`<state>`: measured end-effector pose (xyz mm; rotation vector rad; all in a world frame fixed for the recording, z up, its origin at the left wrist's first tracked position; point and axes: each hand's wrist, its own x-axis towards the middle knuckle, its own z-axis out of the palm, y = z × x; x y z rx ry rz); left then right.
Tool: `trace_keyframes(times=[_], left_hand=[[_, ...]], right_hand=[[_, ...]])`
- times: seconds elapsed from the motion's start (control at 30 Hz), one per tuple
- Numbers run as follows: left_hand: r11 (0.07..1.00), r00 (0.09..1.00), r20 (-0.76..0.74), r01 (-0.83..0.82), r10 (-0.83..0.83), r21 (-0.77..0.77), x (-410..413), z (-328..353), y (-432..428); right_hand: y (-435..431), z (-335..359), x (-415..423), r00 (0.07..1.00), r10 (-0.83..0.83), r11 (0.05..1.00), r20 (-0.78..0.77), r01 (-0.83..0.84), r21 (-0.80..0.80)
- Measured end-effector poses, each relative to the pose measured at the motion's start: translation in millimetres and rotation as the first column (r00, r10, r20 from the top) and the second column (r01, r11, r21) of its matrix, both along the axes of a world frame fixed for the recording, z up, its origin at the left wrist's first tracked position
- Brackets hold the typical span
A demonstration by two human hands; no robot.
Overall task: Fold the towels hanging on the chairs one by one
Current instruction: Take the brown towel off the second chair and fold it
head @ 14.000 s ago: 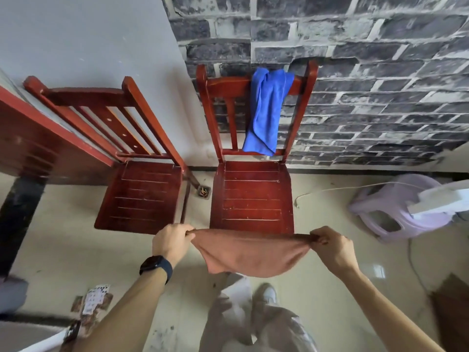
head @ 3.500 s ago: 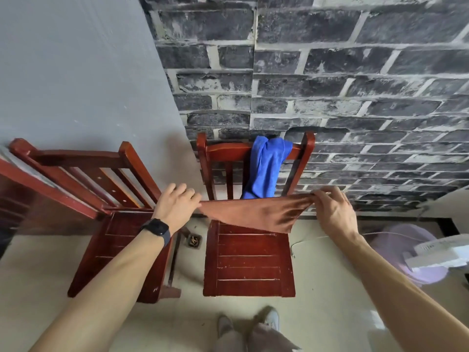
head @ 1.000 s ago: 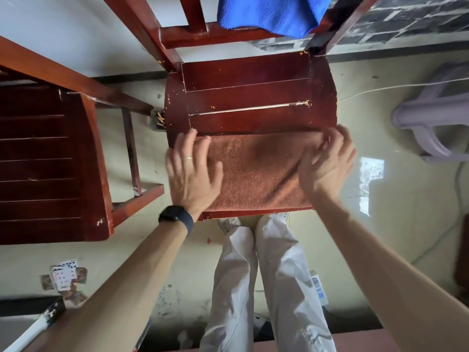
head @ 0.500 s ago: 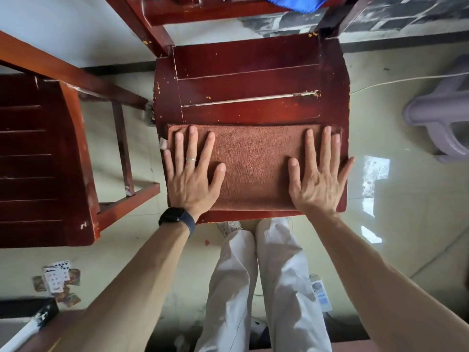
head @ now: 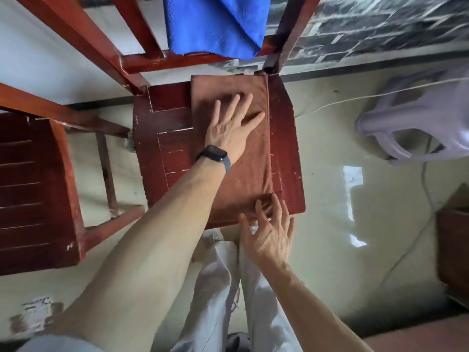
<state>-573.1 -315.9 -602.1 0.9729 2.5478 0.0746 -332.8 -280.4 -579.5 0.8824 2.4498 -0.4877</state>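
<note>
On the seat of a red wooden chair [head: 162,138] a brown towel [head: 253,168] lies folded into a long strip. It runs from the back edge of the seat to the front edge and sits toward the seat's right side, with bare slats showing to its left and a narrow band of wood to its right. The left hand [head: 228,128] rests flat on the far half of the towel, fingers straight and spread apart, a dark watch [head: 214,154] on the wrist. The right hand [head: 269,237] is at the near right corner of the towel. Its fingers [head: 278,209] are apart and slightly bent, the tips touching the cloth edge and holding nothing.

A blue towel [head: 215,24] hangs over the chair's backrest, its lower hem just above the bottom rail [head: 177,62]. A second red chair [head: 33,186] stands just beside the first on the left. Behind them the wall is plain white [head: 38,72] on the left and dark painted brick [head: 380,29] on the right. The floor [head: 330,199] is pale and glossy, with bright patches of reflected light. A lilac plastic stool [head: 416,130] stands to the right, well apart from the chair, and a thin white cord [head: 355,97] trails along the floor toward it. Light trousers [head: 218,288] show below the seat.
</note>
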Motion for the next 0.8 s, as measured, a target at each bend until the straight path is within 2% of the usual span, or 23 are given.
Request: trace_keyframes(times=[0.13, 0.23, 0.33, 0.4, 0.47, 0.5, 0.53, 0.57, 0.7, 0.77, 0.8], left_hand=[[0.976, 0.986, 0.053, -0.162, 0.156, 0.149, 57.3, -5.4, -52.1], [0.945, 0.954, 0.089, -0.296, 0.285, 0.141, 117.1, -7.3, -98.5], [0.876, 0.885, 0.143, -0.461, 0.443, 0.144, 170.9, -1.9, -128.7], [0.755, 0.767, 0.207, -0.638, 0.607, 0.148, 192.3, 4.5, -131.0], [0.515, 0.526, 0.374, -0.846, 0.764, 0.139, 198.5, 11.6, -122.9], [0.381, 0.386, 0.456, -0.918, 0.802, 0.108, 197.2, 13.3, -118.1], [0.290, 0.285, 0.509, -0.954, 0.812, 0.071, 195.1, 13.1, -114.3], [0.255, 0.243, 0.523, -0.966, 0.817, 0.050, 192.8, 12.2, -111.2], [0.229, 0.181, 0.536, -0.973, 0.824, -0.023, 183.7, 8.6, -107.6], [0.182, 0.103, 0.570, -0.980, 0.816, -0.084, 180.8, 8.4, -111.6], [0.140, 0.047, 0.604, -0.984, 0.795, -0.108, 180.0, 10.4, -114.5]], right_hand=[[13.8, -4.4, 0.6, 0.989, -0.119, 0.989, -0.084, 0.111, -0.097], [27.6, -6.3, 0.6, 0.968, -0.232, 0.960, -0.093, 0.213, -0.183], [44.0, -8.4, -7.4, 0.933, -0.360, 0.907, -0.020, 0.345, -0.241], [51.1, -12.7, -13.0, 0.894, -0.448, 0.859, 0.019, 0.437, -0.266], [53.4, -17.0, -16.7, 0.876, -0.481, 0.839, 0.026, 0.469, -0.276], [53.3, -19.0, -18.4, 0.877, -0.480, 0.838, 0.027, 0.467, -0.280], [53.0, -21.4, -19.5, 0.879, -0.476, 0.838, 0.035, 0.466, -0.285], [52.7, -21.2, -20.4, 0.879, -0.475, 0.836, 0.048, 0.468, -0.288], [54.9, -19.3, -17.6, 0.867, -0.489, 0.807, 0.092, 0.490, -0.328], [56.9, -16.0, -13.0, 0.854, -0.508, 0.771, 0.113, 0.509, -0.383], [57.6, -11.7, -10.2, 0.826, -0.553, 0.722, 0.113, 0.542, -0.430]])
